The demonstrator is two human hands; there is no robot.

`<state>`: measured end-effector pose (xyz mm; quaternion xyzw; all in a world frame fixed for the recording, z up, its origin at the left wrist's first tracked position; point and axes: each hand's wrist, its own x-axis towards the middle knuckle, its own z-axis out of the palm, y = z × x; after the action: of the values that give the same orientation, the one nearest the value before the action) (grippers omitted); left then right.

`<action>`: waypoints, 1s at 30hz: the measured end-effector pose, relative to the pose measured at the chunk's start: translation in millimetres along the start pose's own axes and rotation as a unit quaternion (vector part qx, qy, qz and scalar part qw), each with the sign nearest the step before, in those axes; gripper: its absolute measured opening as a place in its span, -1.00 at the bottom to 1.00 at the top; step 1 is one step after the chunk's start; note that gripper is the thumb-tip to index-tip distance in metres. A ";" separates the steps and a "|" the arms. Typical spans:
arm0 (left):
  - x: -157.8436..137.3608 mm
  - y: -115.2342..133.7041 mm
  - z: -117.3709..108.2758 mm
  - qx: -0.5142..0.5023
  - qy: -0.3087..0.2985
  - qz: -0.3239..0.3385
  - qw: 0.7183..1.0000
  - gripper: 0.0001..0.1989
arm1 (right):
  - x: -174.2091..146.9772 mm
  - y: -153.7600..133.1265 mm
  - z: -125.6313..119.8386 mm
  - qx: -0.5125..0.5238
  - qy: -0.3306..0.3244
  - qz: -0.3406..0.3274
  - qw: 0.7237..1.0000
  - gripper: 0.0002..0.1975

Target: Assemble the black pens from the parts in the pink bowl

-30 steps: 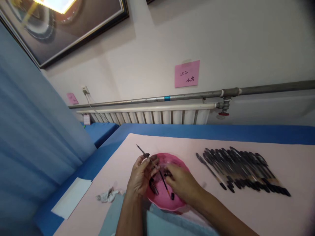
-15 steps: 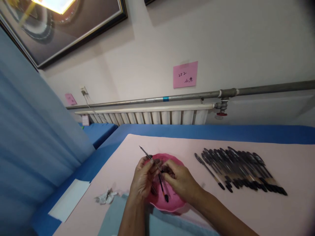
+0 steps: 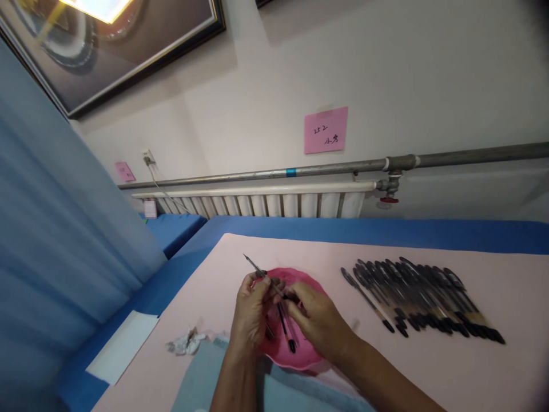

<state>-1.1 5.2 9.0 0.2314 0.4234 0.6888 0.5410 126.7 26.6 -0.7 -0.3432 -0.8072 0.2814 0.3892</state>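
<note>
A slim pen (image 3: pixel 254 265) slants up and left over the pink bowl (image 3: pixel 306 360), its bare writing tip outermost. My left hand (image 3: pixel 252 312) is closed round the barrel, thumb and fingers pinching it. At the lower end, my right hand (image 3: pixel 321 320) has its thumb and forefinger closed on the same pen; exactly what part they grip is partly hidden. Inside the bowl, beneath both hands, lie a black-ended pen (image 3: pixel 286 329) and a clear thin piece beside it. Fingers cover much of the bowl's contents.
Several black capped pens (image 3: pixel 422 292) lie in a slanting row at the right on the pink tabletop (image 3: pixel 206 292). Crumpled tissue (image 3: pixel 187 343) and a white sheet (image 3: pixel 124 346) are at the left. A light-blue cloth (image 3: pixel 201 377) lies in front. Behind stands a radiator (image 3: pixel 278 203).
The view has shifted very slightly. Both hands keep nearly the same pose on the pen, with only tiny finger movement.
</note>
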 end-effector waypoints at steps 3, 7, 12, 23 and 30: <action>-0.1 -3.5 1.8 0.001 0.013 0.025 1.000 -0.67 | 0.3 -2.2 2.1 0.040 0.031 0.054 0.997 -0.92; 0.4 -6.7 2.9 0.004 0.019 0.046 0.999 -0.68 | 0.4 -2.6 4.7 0.085 0.059 0.097 0.990 -0.94; 0.6 -6.9 2.8 -0.006 0.013 0.039 0.999 -0.67 | 1.2 0.0 6.6 0.136 0.051 0.105 0.984 -0.95; 0.8 -7.6 0.2 0.009 0.008 0.033 0.999 -0.73 | 1.2 3.9 6.7 0.101 0.006 0.053 0.993 -0.86; 2.5 -9.2 -2.1 0.008 -0.002 0.037 0.999 -0.77 | 0.0 4.9 5.8 0.057 -0.003 0.034 0.998 -0.83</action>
<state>1.6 7.3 -0.2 0.2532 0.4189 0.7045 0.5139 123.5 28.5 -7.4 -0.3467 -0.7790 0.3412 0.3957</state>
